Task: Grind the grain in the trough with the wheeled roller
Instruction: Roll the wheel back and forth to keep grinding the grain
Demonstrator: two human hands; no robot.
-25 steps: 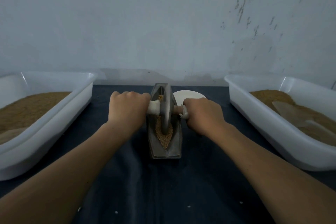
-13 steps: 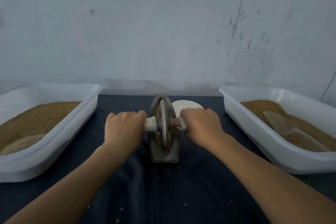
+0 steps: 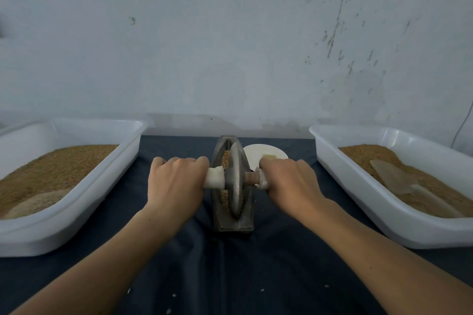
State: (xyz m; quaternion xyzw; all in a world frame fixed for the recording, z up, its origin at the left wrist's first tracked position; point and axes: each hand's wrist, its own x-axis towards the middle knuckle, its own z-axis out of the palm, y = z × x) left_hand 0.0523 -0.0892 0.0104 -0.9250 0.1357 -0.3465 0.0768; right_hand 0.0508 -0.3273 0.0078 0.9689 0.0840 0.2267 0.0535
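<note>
A narrow boat-shaped metal trough (image 3: 234, 225) lies on the dark cloth in the middle. Brown grain (image 3: 225, 158) shows in its far end and along the left of the wheel. The roller's metal wheel (image 3: 236, 181) stands upright in the trough, toward its near half. My left hand (image 3: 176, 181) is closed around the white-wrapped left end of the axle. Gripping the right end is my right hand (image 3: 286, 181).
White plastic tubs stand on both sides, left tub (image 3: 84, 202) and right tub (image 3: 358, 186), each holding brown grain. A pale scoop (image 3: 399, 181) lies in the right tub. A small white dish (image 3: 263, 153) sits behind my right hand. The wall is close behind.
The wheel has rolled from the far part of the trough toward me. Both hands kept their hold on the axle. The view has tilted upward a little.
</note>
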